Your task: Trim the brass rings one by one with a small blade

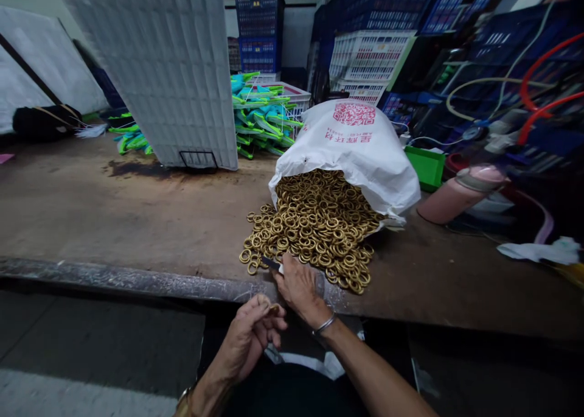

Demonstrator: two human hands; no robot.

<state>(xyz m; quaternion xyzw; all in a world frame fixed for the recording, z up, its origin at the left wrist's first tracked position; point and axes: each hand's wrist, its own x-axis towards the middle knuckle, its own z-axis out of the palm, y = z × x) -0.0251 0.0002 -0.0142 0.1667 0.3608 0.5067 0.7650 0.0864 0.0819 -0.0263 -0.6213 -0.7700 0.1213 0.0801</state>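
A heap of gold-coloured rings (314,228) spills from the mouth of a white sack (351,140) onto the wooden table (137,222). At the near edge of the heap, my right hand (298,286) is closed on a small knife (272,263) with a dark blade and a white part at its base. Its blade points left, over the nearest rings. My left hand (250,335) is lower and to the left, just in front of the table edge, with thumb and forefinger pinched together. Whatever sits in that pinch is too small to make out.
A tall grey-white panel (168,70) stands on the table, with green and blue plastic pieces (262,115) behind it. To the right are a green tray (425,167), a pink bottle (460,192) and red hoses (531,82). Stacked crates (365,55) line the back.
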